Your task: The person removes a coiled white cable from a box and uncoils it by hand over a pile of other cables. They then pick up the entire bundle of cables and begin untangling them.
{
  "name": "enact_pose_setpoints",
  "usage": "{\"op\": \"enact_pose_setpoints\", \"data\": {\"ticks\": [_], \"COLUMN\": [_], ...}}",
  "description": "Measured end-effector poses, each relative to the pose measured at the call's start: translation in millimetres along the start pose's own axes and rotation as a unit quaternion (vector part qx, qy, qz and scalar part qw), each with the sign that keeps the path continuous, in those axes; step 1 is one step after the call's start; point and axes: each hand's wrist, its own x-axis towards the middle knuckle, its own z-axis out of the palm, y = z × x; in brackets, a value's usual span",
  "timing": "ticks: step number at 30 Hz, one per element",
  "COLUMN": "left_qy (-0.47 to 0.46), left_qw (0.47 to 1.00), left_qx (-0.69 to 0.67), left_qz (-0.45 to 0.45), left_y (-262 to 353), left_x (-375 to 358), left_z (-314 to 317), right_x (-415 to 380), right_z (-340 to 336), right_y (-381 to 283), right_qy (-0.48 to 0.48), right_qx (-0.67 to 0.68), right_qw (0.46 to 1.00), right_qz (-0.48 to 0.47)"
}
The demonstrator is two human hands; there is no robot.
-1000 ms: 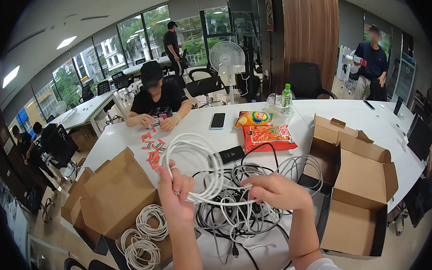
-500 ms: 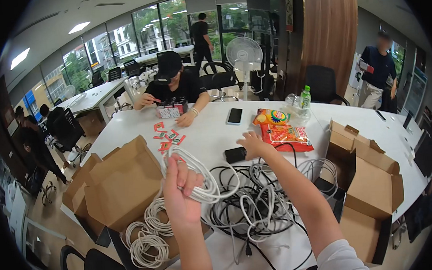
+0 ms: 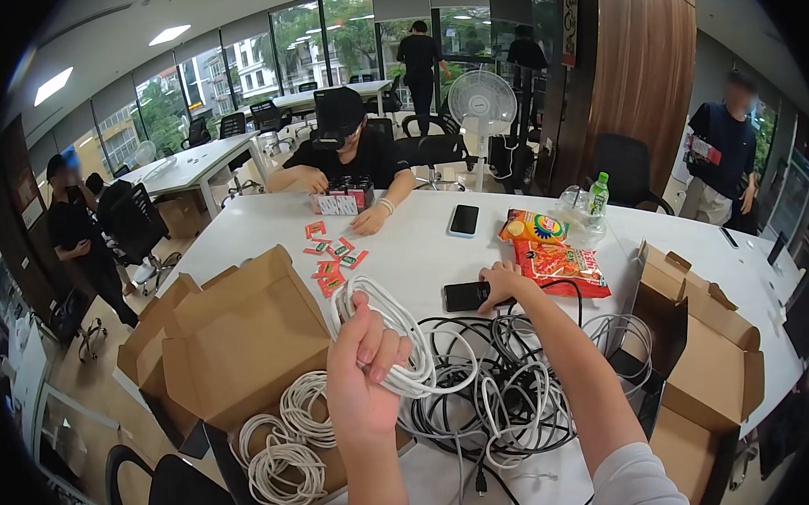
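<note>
My left hand (image 3: 367, 369) is closed around a coiled white cable (image 3: 442, 360), held up over the table beside the open cardboard box (image 3: 240, 339). Two coils of white cable (image 3: 286, 469) lie in that box. My right hand (image 3: 500, 284) reaches across the tangle of black and white cables (image 3: 512, 384). Its fingers are at the right end of a black phone-like device (image 3: 464, 296) lying flat on the table, and they look closed on its edge.
A second open box (image 3: 703, 365) stands at the right. Snack bags (image 3: 561, 267), a green-capped bottle (image 3: 598, 195) and a phone (image 3: 464, 220) lie farther back. A person (image 3: 349, 155) sits opposite, near small red packets (image 3: 328, 275). Other people stand around the room.
My right hand has come down from above the black device to its right end, and its spread fingers have closed in. The view has shifted slightly; my left hand still holds the coil.
</note>
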Motion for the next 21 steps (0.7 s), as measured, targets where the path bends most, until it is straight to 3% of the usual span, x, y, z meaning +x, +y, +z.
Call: {"op": "enact_pose_setpoints", "data": {"ticks": [7, 13, 16, 18, 20, 21], "left_qy": [0.015, 0.007, 0.008, -0.016, -0.049, -0.07], "left_qw": [1.0, 1.0, 0.999, 0.999, 0.997, 0.996], "left_qx": [0.01, 0.009, 0.012, -0.019, -0.044, -0.055], "left_qz": [-0.007, -0.022, -0.037, -0.036, -0.027, -0.018], "left_y": [-6, -12, -13, -16, -19, -22], "left_x": [0, 5, 8, 10, 12, 13], "left_z": [3, 2, 0, -2, -5, -7], "right_x": [10, 12, -8, 2, -7, -19], "right_z": [2, -2, -24, -27, -49, -61], "right_y": [5, -3, -20, -23, -40, -51], "right_qy": [-0.046, -0.074, 0.015, 0.144, 0.221, 0.182], "right_qx": [0.064, 0.023, 0.07, 0.168, 0.366, 0.439], "right_qw": [0.997, 0.997, 0.997, 0.975, 0.896, 0.868], "right_qz": [0.005, 0.02, 0.006, -0.029, -0.124, -0.145]}}
